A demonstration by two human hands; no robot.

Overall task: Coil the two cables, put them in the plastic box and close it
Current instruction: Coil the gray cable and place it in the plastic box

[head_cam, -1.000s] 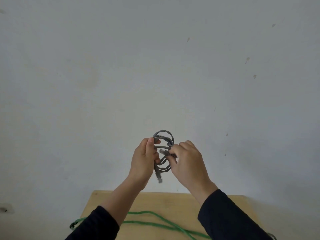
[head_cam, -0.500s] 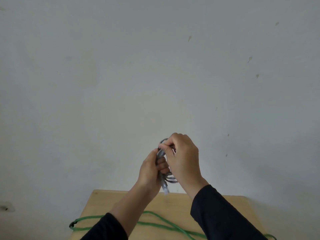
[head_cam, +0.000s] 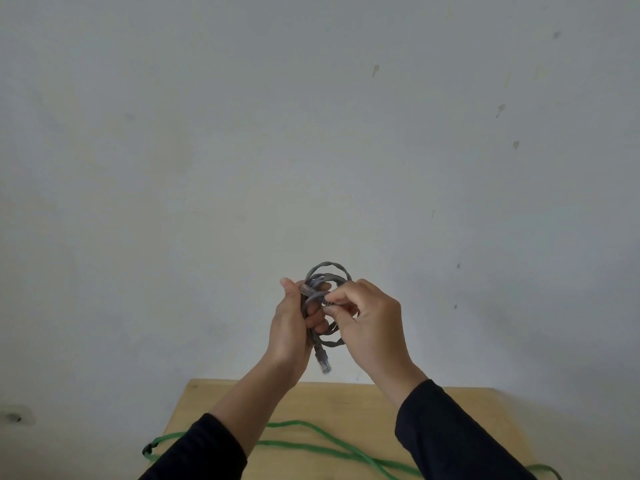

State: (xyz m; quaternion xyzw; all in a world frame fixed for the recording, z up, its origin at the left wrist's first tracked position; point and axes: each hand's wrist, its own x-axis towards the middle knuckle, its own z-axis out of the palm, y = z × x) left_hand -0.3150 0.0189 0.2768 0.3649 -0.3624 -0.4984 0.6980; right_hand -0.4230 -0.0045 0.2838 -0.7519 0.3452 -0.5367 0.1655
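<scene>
Both arms reach forward and up, dark long sleeves drawn back from the wrists, forearms converging so the hands meet in front of the body. The left hand [head_cam: 290, 329] stands upright, back toward the camera, thumb raised at the top and fingers curled round a bundle of thin grey coiled cable [head_cam: 326, 282]. The right hand [head_cam: 372, 322] sits just beside it, knuckles up, thumb and forefinger pinching a strand of the same cable close to the left fingertips.
</scene>
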